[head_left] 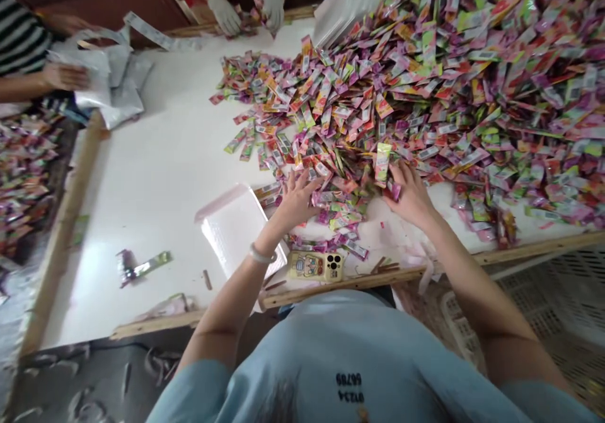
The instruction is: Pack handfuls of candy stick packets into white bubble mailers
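A large heap of small colourful stick sachets (pixel 340 108) lies in front of me, in pink, purple, green and orange. My left hand (pixel 297 202) rests at the heap's near edge, open, its fingers spread over several sachets. At the right of the same patch, my right hand (pixel 410 197) curls its thumb and fingers around a purple sachet (pixel 394 190). A green-and-white sachet (pixel 382 162) stands out at its fingertips. Loose sachets (pixel 338 212) lie between my hands. Beside my left forearm is a white padded mailer (pixel 236 227), lying flat.
A phone in a yellow case (pixel 316 266) lies by the wooden table edge (pixel 331 285). A stack of white mailers (pixel 354 4) stands at the back. A co-worker's gloved hands (pixel 271 7) hold sachets opposite; another person's hand (pixel 66 76) touches silvery bags (pixel 111 82) at left.
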Motion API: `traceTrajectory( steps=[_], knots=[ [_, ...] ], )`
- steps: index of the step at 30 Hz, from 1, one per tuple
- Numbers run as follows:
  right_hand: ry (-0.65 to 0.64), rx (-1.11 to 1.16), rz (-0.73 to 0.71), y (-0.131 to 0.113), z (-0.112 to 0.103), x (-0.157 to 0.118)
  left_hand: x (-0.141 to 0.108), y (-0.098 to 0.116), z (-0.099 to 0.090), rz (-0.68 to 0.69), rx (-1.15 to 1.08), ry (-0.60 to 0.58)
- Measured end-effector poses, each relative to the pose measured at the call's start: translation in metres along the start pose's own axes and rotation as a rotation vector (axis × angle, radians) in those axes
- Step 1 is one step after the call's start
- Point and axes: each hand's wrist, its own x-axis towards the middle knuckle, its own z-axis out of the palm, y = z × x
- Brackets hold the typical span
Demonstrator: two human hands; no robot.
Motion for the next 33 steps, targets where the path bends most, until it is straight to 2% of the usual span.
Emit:
traceTrajectory(
  steps=[2,4,7,9,11,14,16,19,22,24,26,29,31,33],
  knots=[
    [-0.043,-0.024,-0.092,-0.018,-0.003,-0.034,-0.038,0.002,-0.001,0.012,0.031,-0.025],
    [-0.140,-0.021,-0.197,-0.043,0.004,-0.065,-0.070,0.006,0.009,0.042,0.054,-0.081],
    [-0.290,-0.033,-0.282,-0.076,0.025,-0.087,-0.090,0.012,0.032,0.042,0.126,-0.188],
    [-0.326,-0.032,-0.275,-0.086,0.040,-0.084,-0.085,0.013,0.042,0.028,0.152,-0.231],
    [-0.327,0.007,-0.246,-0.085,0.048,-0.077,-0.077,0.011,0.045,0.020,0.110,-0.188],
    [-0.335,0.121,-0.193,-0.070,0.047,-0.078,-0.071,0.010,0.042,-0.019,-0.154,0.003],
    [-0.334,0.265,-0.102,-0.057,0.040,-0.087,-0.073,0.011,0.042,-0.080,-0.374,0.112],
    [-0.193,0.572,0.120,-0.039,0.029,-0.101,-0.075,0.018,0.047,-0.154,-0.504,0.194],
    [-0.007,0.679,0.234,-0.029,0.024,-0.097,-0.065,0.026,0.055,-0.049,-0.299,0.171],
    [-0.026,0.611,0.168,-0.030,0.026,-0.084,-0.051,0.029,0.058,0.061,-0.089,0.091],
    [-0.154,0.480,0.037,-0.037,0.030,-0.067,-0.038,0.031,0.060,0.098,0.059,0.008],
    [-0.372,0.186,-0.107,-0.054,0.036,-0.046,-0.027,0.031,0.059,0.070,0.173,-0.089],
    [-0.397,0.012,-0.150,-0.060,0.038,-0.043,-0.028,0.030,0.056,0.032,0.181,-0.137],
    [-0.336,-0.066,-0.169,-0.056,0.038,-0.048,-0.035,0.030,0.052,-0.041,0.095,-0.125]
  ],
)
